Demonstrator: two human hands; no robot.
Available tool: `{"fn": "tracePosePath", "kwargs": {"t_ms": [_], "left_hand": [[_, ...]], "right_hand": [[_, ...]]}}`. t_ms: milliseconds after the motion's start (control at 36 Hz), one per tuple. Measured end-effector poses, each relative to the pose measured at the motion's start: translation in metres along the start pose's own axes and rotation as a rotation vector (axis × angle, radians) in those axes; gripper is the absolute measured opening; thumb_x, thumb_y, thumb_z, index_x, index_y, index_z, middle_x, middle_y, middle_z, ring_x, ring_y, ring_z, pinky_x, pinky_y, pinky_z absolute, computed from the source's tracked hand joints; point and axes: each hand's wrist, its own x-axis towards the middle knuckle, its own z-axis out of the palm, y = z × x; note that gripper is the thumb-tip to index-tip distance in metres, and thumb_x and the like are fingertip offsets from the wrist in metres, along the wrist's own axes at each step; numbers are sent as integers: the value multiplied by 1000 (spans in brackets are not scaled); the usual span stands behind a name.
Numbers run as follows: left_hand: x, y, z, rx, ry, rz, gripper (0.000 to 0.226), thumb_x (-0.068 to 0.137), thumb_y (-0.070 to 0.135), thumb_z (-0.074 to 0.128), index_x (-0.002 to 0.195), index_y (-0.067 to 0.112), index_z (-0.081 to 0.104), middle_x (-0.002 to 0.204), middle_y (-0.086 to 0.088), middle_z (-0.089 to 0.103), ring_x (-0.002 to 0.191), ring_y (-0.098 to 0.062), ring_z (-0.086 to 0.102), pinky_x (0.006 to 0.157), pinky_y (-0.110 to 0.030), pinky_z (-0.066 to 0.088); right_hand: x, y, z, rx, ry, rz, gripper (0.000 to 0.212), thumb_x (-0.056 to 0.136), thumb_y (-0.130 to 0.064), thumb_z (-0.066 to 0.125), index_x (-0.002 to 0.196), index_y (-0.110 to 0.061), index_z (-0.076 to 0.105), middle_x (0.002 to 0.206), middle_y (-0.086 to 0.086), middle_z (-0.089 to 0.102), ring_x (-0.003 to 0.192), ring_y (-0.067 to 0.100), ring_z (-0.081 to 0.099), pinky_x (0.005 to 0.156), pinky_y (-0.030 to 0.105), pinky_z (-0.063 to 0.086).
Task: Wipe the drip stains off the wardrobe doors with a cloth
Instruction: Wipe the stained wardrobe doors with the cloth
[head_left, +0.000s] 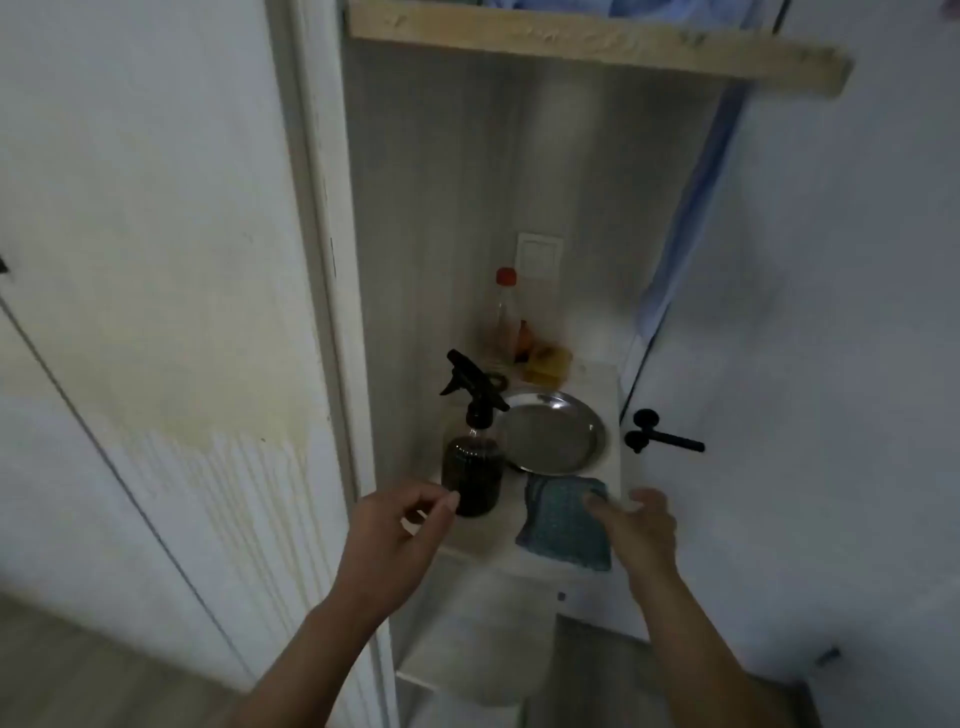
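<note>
Yellow drip stains (249, 499) streak the wardrobe door (156, 260) on the left. The left hand (400, 535), fingers loosely curled and holding nothing, is right at the dark spray bottle (472, 467). A steel plate (553, 434) sits behind. On the counter (483, 540) lies the blue cloth (563, 525), with the right hand (636, 535) on it, fingers spread.

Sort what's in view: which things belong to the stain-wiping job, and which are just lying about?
Job: blue cloth, spray bottle, stained door, left hand, right hand.
Lying about: metal plate, red-capped bottle, yellowish container, black door handle.
</note>
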Motion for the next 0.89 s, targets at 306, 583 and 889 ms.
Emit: {"fn": "tracePosePath", "kwargs": {"t_ms": [306, 583, 889], "left_hand": [[1, 21, 65, 93, -24, -153, 9, 92, 23, 71, 86, 22, 77, 85, 18, 72, 76, -9, 65, 64, -12, 46], [-20, 53, 90, 129, -8, -318, 13, 96, 19, 73, 92, 31, 76, 90, 17, 74, 82, -10, 69, 70, -23, 53], [-46, 92, 62, -559, -87, -629, 63, 91, 59, 64, 147, 36, 47, 141, 2, 63, 130, -26, 61, 105, -58, 50]], "right_hand": [[51, 24, -34, -78, -367, 63, 57, 85, -9, 77, 134, -15, 47, 120, 11, 60, 103, 26, 62, 87, 40, 57], [44, -32, -87, -15, -742, -114, 16, 88, 4, 57, 84, 1, 72, 84, 22, 72, 77, 28, 69, 71, 33, 49], [-44, -85, -61, 598, -1192, 76, 37, 85, 5, 53, 120, 0, 63, 118, 22, 70, 105, 33, 71, 81, 47, 58]]}}
